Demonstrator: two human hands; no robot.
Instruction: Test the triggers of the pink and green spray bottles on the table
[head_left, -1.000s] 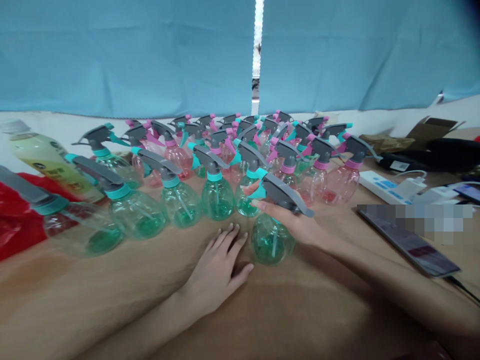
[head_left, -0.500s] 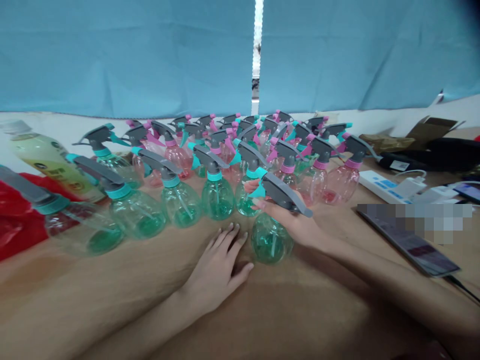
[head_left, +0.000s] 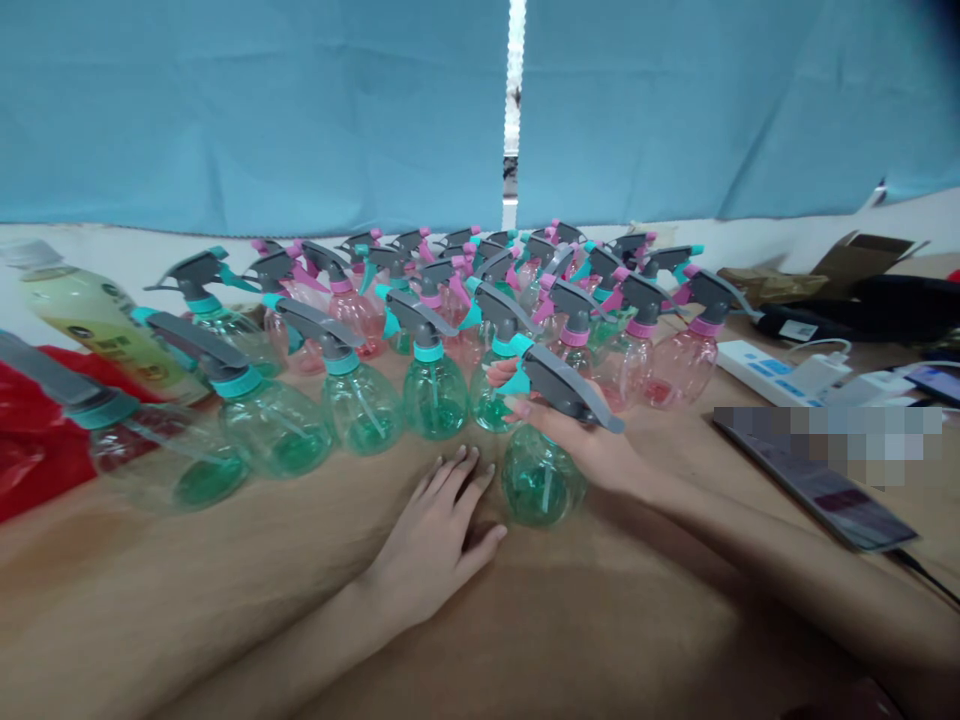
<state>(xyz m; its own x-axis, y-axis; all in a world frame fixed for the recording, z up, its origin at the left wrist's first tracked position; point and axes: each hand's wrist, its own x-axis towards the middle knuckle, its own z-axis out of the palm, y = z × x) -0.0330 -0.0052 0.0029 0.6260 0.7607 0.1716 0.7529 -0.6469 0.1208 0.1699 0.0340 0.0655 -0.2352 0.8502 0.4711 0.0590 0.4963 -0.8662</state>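
A clear green spray bottle [head_left: 541, 482] with a grey and turquoise trigger head stands upright on the wooden table [head_left: 480, 640]. My right hand [head_left: 581, 440] is closed around the neck of this bottle, just beneath its head, and the spray head partly covers the fingers. To the left of it my left hand [head_left: 442, 535] lies flat on the tabletop, fingers spread and empty. Behind both hands a row of other green spray bottles [head_left: 435, 395] stands close by, the nearest just beyond the left fingertips.
Pink spray bottles [head_left: 684, 365] and more green ones crowd the back. At the left are a drink bottle [head_left: 105, 325] and a red plastic bag [head_left: 45, 440]. A phone [head_left: 817, 490] with a cable and a white power strip [head_left: 769, 375] lie at the right. A blue curtain [head_left: 300, 120] hangs behind.
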